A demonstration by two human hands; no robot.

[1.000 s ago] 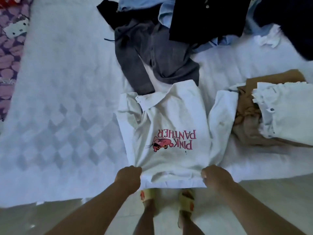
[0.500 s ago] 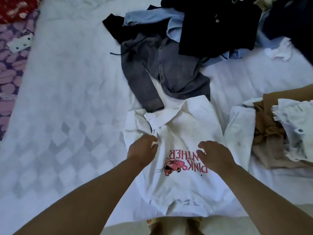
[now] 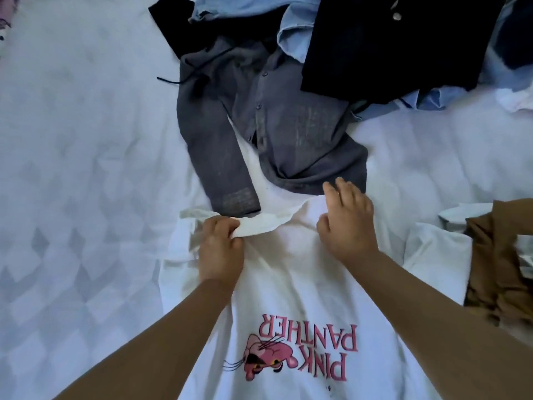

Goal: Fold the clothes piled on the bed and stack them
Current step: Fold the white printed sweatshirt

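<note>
White quilted bedding (image 3: 86, 157) with a faint diamond pattern covers the bed, and a white polo shirt (image 3: 291, 287) with a pink cartoon print and upside-down lettering lies flat on it near the lower middle, collar pointing away from the person. Both bare forearms reach up from the bottom edge over the shirt. The left hand (image 3: 220, 246) sits at the collar's left side, fingers curled and pinching a fold of the collar (image 3: 259, 225). The right hand (image 3: 347, 223) lies palm down on the shirt's upper right, by the shoulder, fingers fairly straight and slightly spread, their tips touching the hem of a grey button shirt (image 3: 277, 131). That grey shirt sprawls just beyond the collar, one sleeve overlapping the white shirt's top edge. Behind it a pile of dark and light blue clothes (image 3: 360, 41) fills the top of the view. A brown garment (image 3: 501, 264) lies at the right edge, just beside the white shirt's right sleeve. Left of the shirt the bedding stretches broad and open.
</note>
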